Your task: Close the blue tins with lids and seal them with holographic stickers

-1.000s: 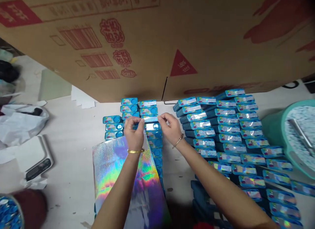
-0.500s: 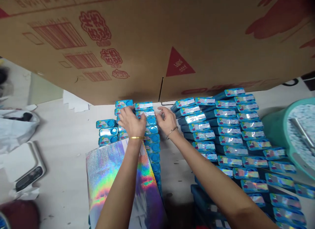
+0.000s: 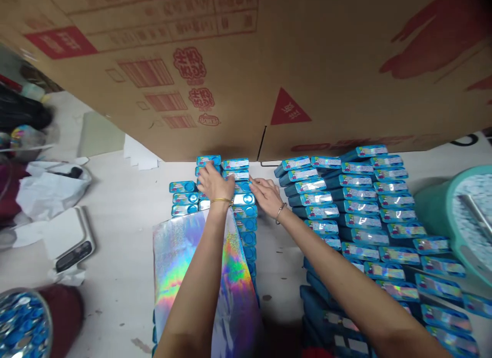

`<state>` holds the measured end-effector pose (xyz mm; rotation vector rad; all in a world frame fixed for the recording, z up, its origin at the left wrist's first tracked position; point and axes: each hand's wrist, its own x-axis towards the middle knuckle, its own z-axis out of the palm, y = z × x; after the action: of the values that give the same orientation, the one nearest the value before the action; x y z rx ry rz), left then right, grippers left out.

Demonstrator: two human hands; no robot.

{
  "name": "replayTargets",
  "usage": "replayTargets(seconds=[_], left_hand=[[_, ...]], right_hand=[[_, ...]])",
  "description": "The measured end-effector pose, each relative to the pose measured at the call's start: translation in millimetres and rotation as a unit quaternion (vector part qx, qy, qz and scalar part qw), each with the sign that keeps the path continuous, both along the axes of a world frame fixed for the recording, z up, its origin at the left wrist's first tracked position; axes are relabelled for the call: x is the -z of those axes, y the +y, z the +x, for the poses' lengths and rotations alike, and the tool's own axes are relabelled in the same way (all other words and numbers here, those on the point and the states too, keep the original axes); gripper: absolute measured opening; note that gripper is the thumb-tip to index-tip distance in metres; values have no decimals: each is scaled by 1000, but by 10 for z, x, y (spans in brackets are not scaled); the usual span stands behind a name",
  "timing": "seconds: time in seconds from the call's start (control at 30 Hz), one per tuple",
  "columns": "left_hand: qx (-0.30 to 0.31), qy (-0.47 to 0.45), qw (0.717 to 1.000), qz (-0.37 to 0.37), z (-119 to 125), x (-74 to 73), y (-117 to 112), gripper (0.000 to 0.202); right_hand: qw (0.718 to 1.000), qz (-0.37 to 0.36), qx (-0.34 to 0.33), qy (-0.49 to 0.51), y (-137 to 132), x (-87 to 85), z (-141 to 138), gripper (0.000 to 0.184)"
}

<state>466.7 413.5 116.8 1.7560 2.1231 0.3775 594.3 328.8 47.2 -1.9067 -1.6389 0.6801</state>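
Observation:
A column of small blue boxes point(image 3: 243, 212) runs up the middle of the white table point(image 3: 115, 214) toward a big cardboard carton. My left hand point(image 3: 213, 183) lies on the far boxes of that column, fingers curled down over one of them. My right hand point(image 3: 265, 194) rests flat beside it, fingers stretched out and touching the boxes' right ends. A holographic sticker sheet point(image 3: 180, 260) lies under my left forearm, leaning against the column. A large block of blue boxes with shiny labels point(image 3: 357, 214) fills the right side.
The brown cardboard carton point(image 3: 246, 65) with red print overhangs the far side. A teal tub point(image 3: 457, 219) stands at the right. At the left lie a white scale point(image 3: 69, 240), a white plastic bag point(image 3: 49, 186) and a round container of blue pieces point(image 3: 19, 327).
A second ago both hands pinched a shiny strip over the column. They moved forward onto the far boxes; the right hand has flattened out and the strip is no longer in the fingers.

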Motion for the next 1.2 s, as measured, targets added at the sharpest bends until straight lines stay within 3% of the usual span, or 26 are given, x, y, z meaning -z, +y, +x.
replayTargets(seconds=[0.1, 0.17, 0.23, 0.3, 0.37, 0.47, 0.57, 0.67, 0.93, 1.07, 1.2], left_hand=[[12, -18, 1000, 16, -84, -6, -41, 67], [71, -64, 994, 44, -285, -31, -137, 55], [162, -97, 979, 78, -604, -75, -287, 33], [225, -63, 966, 109, -974, -122, -461, 22], [249, 18, 960, 123, -1301, -138, -620, 24], [292, 97, 944, 116, -1575, -71, -775, 28], [318, 109, 934, 119, -1613, 33, -837, 30], [323, 105, 932, 124, -1574, 65, -852, 29], [281, 49, 952, 111, -1516, 25, -922, 18], [238, 53, 966, 86, -1498, 9, -853, 23], [268, 43, 962, 34, -1517, -118, -702, 15]], right_hand=[[996, 29, 10, -83, -43, -151, -3, 47], [991, 74, 23, -107, -93, -321, -114, 48], [988, 112, -17, -104, -160, -488, -328, 46], [983, 126, -97, -94, -232, -592, -608, 43], [977, 115, -156, -95, -293, -599, -888, 42], [975, 80, -175, -112, -356, -471, -1171, 42], [975, 71, -174, -120, -389, -344, -1244, 43], [976, 72, -171, -118, -400, -323, -1218, 43], [978, 71, -168, -103, -400, -345, -1208, 45], [978, 71, -159, -112, -407, -357, -1208, 44], [981, 72, -142, -114, -376, -482, -1191, 39]])
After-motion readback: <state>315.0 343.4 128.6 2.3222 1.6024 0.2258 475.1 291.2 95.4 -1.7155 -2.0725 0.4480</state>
